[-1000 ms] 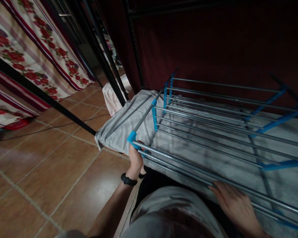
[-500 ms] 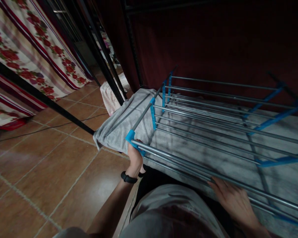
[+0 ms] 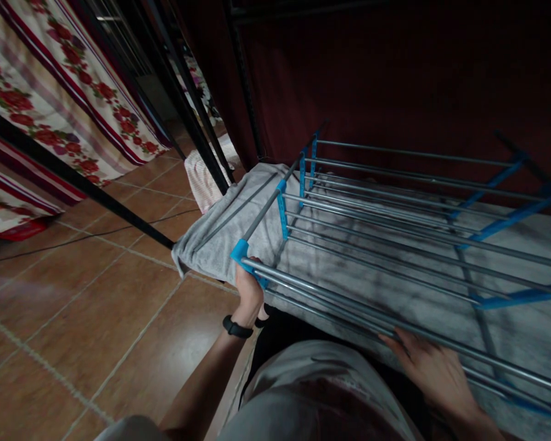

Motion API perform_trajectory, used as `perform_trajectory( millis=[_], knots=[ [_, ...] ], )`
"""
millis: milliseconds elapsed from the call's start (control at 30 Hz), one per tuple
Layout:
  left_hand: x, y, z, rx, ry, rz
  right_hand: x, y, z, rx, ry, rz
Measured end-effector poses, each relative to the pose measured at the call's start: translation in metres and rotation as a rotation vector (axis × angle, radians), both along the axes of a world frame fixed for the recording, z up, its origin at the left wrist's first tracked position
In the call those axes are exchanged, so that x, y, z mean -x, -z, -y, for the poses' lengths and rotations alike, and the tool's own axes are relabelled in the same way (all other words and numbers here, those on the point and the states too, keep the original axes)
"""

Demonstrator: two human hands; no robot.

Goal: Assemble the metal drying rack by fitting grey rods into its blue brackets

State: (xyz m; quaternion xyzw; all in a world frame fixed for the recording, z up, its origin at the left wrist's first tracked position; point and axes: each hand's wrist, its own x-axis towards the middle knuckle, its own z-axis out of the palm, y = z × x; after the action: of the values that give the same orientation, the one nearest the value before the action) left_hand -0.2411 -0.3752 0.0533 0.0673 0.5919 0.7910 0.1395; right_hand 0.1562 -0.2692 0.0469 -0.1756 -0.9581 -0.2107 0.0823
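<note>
A rack of grey metal tubes (image 3: 349, 302) with blue plastic joints, like a shoe rack, lies across a surface covered in light grey cloth (image 3: 220, 252). My left hand (image 3: 248, 291) is closed around its near left corner, just below a blue corner joint (image 3: 239, 250); the fingertips are partly hidden behind the tubes. Farther right, along the near side, my right hand (image 3: 436, 370) grips the lower front tubes, its fingers passing in under the top tube. A black band (image 3: 237, 327) circles my left wrist.
Behind the rack rises a dark red panel (image 3: 395, 79). Black metal posts (image 3: 188, 104) and a slanting black bar (image 3: 105, 192) stand at the left. A floral curtain (image 3: 73, 92) hangs beyond brown floor tiles (image 3: 119, 294), with a thin cable (image 3: 96, 235) across them.
The rack and my left hand stay almost still. My right hand has shifted very slightly along the front tubes, with its fingers a little more curled.
</note>
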Motion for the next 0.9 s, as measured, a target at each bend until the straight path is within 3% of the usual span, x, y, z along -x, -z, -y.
perform_trajectory(
  millis=[100, 233, 500, 633, 767, 900],
  knots=[
    [-0.003, -0.004, 0.0, -0.022, 0.014, -0.018, 0.001, -0.003, 0.001, -0.023, 0.029, 0.008],
    [-0.005, -0.008, 0.001, -0.005, 0.063, -0.07, 0.007, -0.002, 0.001, 0.063, 0.084, 0.009],
    [-0.002, -0.002, -0.001, -0.045, 0.03, -0.005, 0.0, 0.002, -0.001, 0.065, 0.047, 0.162],
    [0.001, 0.004, -0.002, -0.042, -0.022, 0.01, 0.002, -0.002, 0.0, 0.108, 0.035, 0.128],
    [0.002, 0.009, -0.001, -0.015, -0.02, -0.015, 0.007, -0.005, 0.0, 0.246, 0.058, 0.031],
    [-0.001, 0.006, 0.0, -0.029, 0.001, -0.005, 0.009, -0.003, -0.002, 0.498, 0.15, -0.05]
  ],
)
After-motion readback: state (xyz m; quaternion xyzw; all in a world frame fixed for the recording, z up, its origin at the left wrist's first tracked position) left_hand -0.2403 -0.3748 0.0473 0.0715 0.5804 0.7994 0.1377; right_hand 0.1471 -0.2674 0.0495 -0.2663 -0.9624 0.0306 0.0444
